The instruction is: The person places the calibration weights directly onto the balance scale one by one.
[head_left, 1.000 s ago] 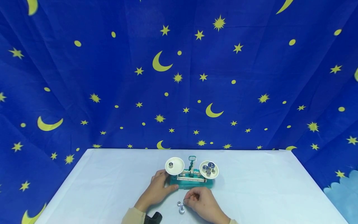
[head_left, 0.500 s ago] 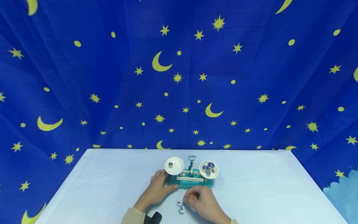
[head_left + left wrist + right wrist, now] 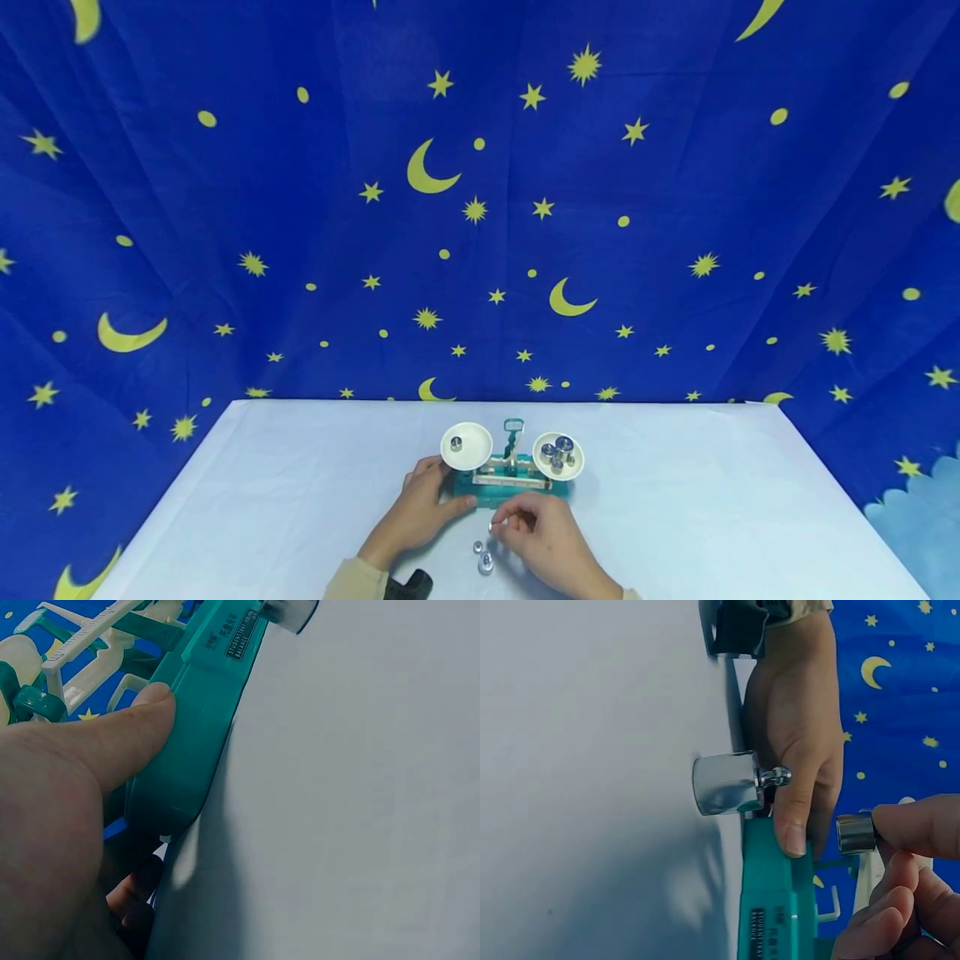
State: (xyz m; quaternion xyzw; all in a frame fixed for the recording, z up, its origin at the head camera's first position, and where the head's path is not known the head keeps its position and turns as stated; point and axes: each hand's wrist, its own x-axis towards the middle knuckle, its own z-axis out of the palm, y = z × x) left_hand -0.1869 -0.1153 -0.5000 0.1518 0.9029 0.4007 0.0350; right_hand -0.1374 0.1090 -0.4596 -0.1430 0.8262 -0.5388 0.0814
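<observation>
A teal balance scale [image 3: 512,493] with two white pans stands on the table. My left hand [image 3: 418,507] grips its base at the left end, thumb [image 3: 146,724] along the front and fingers behind. My right hand [image 3: 546,540] pinches a small cylindrical metal weight [image 3: 855,834] between thumb and fingertips, raised in front of the base. Two metal weights, a small one [image 3: 477,547] and a larger knobbed one [image 3: 726,784], stand on the table by that hand. One weight [image 3: 456,444] lies in the left pan [image 3: 472,457]; several weights [image 3: 563,446] fill part of the right pan [image 3: 576,472].
A white cloth covers the table [image 3: 697,492]. Behind it hangs a blue curtain [image 3: 675,192] printed with yellow moons and stars. A black wrist device [image 3: 409,585] sits at the left sleeve [image 3: 356,580].
The right hand has lifted the small weight slightly, so it now shows at its fingertips. My left hand keeps its place on the scale's base.
</observation>
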